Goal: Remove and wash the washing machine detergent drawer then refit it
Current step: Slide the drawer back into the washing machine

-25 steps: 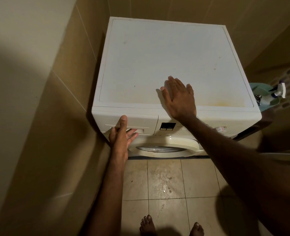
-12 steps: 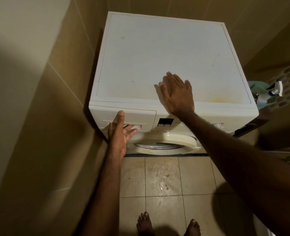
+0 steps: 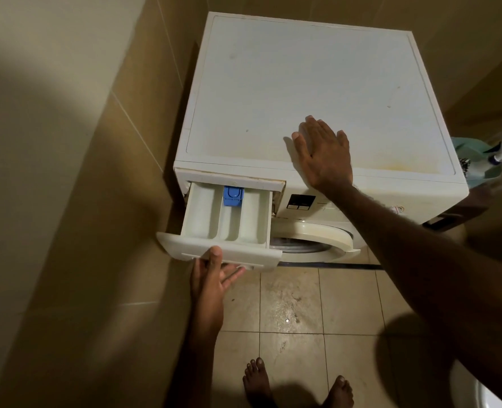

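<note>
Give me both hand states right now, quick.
Left hand: grips the front handle of the detergent drawer, thumb on top, fingers under.
Right hand: open, flat on top of the washing machine, holding nothing.

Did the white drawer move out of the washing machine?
Yes. The white plastic detergent drawer has slid forward out of the white washing machine, towards the person; before, its front sat flush with the panel. The left hand grips its handle.

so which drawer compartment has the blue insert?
The middle compartment of the white plastic detergent drawer: blue plastic insert at its back; both flanking compartments are plain white.
</note>
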### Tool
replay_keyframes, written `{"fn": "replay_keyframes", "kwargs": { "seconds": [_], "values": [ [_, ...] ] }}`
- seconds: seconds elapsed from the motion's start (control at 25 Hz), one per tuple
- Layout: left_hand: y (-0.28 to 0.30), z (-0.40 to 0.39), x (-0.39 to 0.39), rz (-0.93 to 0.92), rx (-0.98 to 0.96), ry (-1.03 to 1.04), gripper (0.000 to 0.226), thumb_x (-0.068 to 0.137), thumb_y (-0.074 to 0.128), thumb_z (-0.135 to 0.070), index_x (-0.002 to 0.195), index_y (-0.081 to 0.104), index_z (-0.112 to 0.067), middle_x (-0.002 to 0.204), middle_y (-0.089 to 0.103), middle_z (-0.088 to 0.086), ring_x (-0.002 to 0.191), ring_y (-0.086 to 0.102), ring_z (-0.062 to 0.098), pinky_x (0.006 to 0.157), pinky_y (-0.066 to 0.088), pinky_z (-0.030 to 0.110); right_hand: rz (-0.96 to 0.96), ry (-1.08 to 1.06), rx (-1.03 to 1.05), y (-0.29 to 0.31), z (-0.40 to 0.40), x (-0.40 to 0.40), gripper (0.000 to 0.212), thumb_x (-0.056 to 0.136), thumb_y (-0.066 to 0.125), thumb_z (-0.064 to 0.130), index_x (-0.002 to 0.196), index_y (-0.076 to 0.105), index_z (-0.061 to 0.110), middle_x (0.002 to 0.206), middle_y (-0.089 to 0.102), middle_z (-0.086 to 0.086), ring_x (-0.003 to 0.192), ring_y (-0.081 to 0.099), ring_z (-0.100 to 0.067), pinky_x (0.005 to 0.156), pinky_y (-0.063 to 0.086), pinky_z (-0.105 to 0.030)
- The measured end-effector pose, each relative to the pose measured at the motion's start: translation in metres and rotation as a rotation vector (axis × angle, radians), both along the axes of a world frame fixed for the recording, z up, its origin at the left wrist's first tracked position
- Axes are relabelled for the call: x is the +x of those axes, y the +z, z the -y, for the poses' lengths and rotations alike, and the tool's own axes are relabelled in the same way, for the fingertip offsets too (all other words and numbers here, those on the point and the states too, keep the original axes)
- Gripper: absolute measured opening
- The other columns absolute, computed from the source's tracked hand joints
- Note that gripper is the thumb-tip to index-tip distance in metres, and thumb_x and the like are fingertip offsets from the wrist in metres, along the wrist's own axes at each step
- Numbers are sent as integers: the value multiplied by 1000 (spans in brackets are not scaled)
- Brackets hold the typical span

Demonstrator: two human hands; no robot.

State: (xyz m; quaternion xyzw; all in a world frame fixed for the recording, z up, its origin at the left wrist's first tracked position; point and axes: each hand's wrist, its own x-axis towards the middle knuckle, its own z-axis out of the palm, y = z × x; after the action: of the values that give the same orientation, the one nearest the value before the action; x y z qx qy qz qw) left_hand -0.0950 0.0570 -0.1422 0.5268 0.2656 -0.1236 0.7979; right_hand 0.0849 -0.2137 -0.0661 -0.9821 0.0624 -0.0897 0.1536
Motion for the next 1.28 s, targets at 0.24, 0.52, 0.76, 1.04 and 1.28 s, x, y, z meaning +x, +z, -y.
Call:
{"fn": "replay_keyframes", "kwargs": {
  "seconds": [0.24, 0.52, 0.76, 1.04, 1.28],
  "values": [
    [0, -1, -8, -5, -38, 21, 58, 75, 76, -60, 126, 57, -40, 120, 74, -9, 109, 76, 26, 81, 64, 36, -13, 6, -29, 1, 1, 1, 63, 110, 18, 52, 150, 48, 13, 163, 42, -2, 152, 34, -19, 123, 25, -55],
    [9, 24, 71, 72, -51, 13, 68, 84, 76, -48, 144, 51, -28, 121, 78, 1, 111, 75, 31, 89, 64, 48, -6, -1, -33, 0, 1, 0, 61, 110, 21, 51, 150, 48, 13, 163, 43, -2, 152, 35, -20, 123, 24, -55],
    [20, 41, 124, 39, -28, -18, 56, 76, 76, -55, 122, 61, -28, 140, 64, 4, 108, 76, 33, 78, 65, 43, -8, -2, -53, 0, 1, 1, 61, 110, 21, 51, 148, 51, 14, 164, 42, -2, 153, 34, -20, 123, 24, -54],
    [50, 28, 114, -137, 375, -48, 60, 78, 77, -71, 108, 74, -20, 99, 77, 8, 84, 78, 27, 66, 66, 42, -79, 32, -40, 7, -1, -2, 58, 112, 22, 49, 153, 44, 14, 168, 35, -4, 156, 29, -22, 125, 21, -56],
    [109, 38, 109, 260, 1158, -176, 38, 88, 77, -51, 82, 63, -16, 81, 64, -2, 81, 65, 26, 64, 40, 29, -362, 103, -180, 39, -7, -37, 64, 112, 16, 49, 163, 22, 11, 174, 15, -7, 160, 17, -24, 120, 29, -54]
  ]
}}
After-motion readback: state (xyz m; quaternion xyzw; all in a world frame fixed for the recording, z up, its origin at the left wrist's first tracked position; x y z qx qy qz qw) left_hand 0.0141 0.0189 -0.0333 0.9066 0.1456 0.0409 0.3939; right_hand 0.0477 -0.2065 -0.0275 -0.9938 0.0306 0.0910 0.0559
